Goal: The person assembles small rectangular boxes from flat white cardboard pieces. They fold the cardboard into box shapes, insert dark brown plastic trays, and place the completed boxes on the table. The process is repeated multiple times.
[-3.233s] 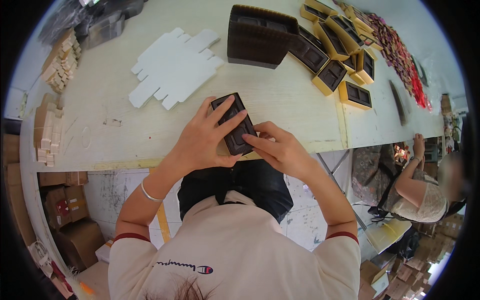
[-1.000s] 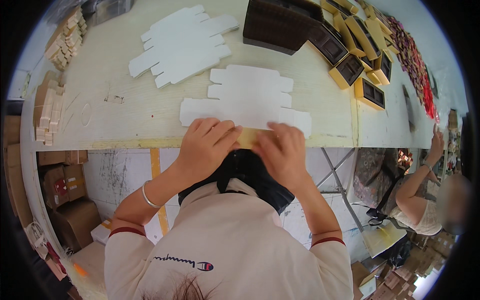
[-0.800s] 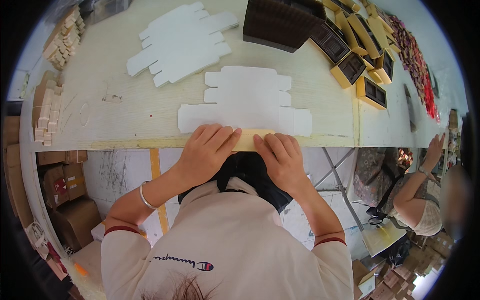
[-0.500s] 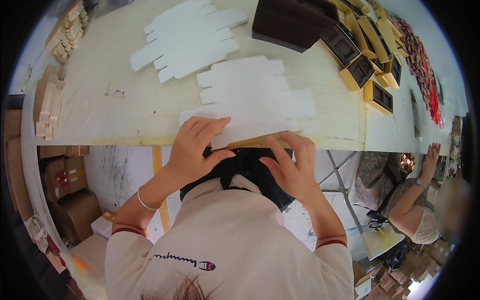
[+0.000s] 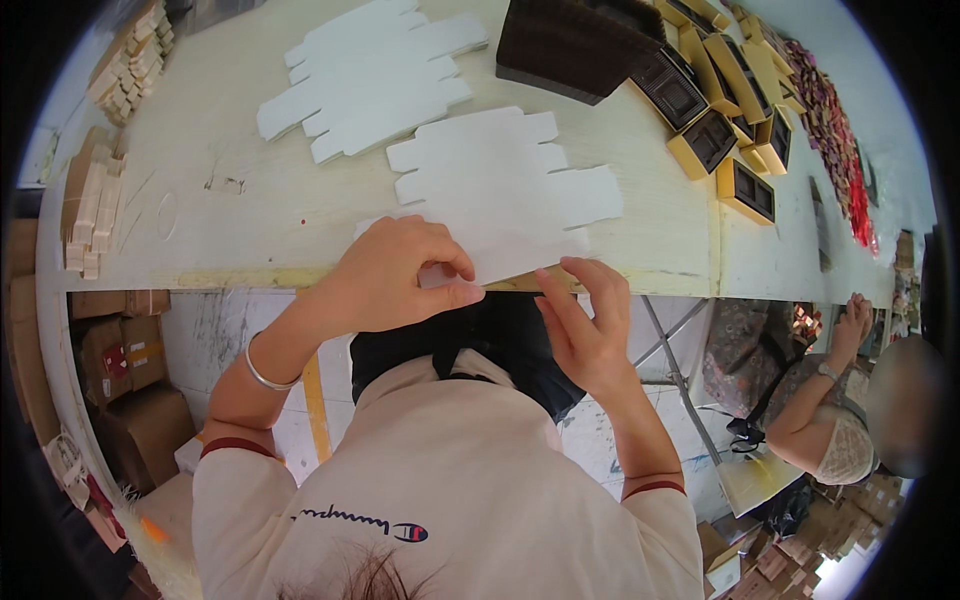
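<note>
A flat, die-cut white box blank [image 5: 500, 170] with side flaps lies at the table's near edge, perhaps atop others. My left hand [image 5: 405, 270] is closed on its near left part, fingers over the card and thumb low at the edge. A bit of white card shows between thumb and forefinger. To the right, my right hand [image 5: 590, 320] has its fingers apart. Its fingertips are at the blank's near right edge, and its thumb points down, away from the card. Farther back lies a stack of similar white blanks [image 5: 365, 75].
A dark stack of trays [image 5: 575, 50] stands at the back, beside gold boxes with black inserts [image 5: 745, 190]. Pale wooden-looking pieces [image 5: 90, 215] are piled at the left edge. A co-worker's hand [image 5: 850, 320] rests at the table's right. Cartons [image 5: 140, 350] sit below left.
My left hand has moved right along the near edge, its fingers closing on the blank. My right hand has barely moved. The view has shifted slightly.
</note>
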Action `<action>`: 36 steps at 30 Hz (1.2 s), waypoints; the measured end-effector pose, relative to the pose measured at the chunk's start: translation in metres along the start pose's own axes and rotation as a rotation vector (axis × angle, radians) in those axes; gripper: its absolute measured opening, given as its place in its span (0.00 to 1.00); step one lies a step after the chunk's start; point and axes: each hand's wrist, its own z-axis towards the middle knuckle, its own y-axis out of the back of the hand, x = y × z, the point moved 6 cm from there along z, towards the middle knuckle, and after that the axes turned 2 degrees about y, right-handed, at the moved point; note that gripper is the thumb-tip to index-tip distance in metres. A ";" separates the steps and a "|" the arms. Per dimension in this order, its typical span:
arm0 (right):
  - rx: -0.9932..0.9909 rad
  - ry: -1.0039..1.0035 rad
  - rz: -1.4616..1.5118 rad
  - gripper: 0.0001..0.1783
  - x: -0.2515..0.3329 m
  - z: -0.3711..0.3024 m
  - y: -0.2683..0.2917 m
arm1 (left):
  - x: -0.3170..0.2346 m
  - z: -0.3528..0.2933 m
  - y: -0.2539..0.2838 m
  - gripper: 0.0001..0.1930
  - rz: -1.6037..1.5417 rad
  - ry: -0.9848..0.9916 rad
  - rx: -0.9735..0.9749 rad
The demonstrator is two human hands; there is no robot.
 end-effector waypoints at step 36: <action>-0.098 0.018 -0.084 0.21 -0.005 -0.031 -0.001 | -0.005 0.017 0.000 0.08 0.185 0.081 0.016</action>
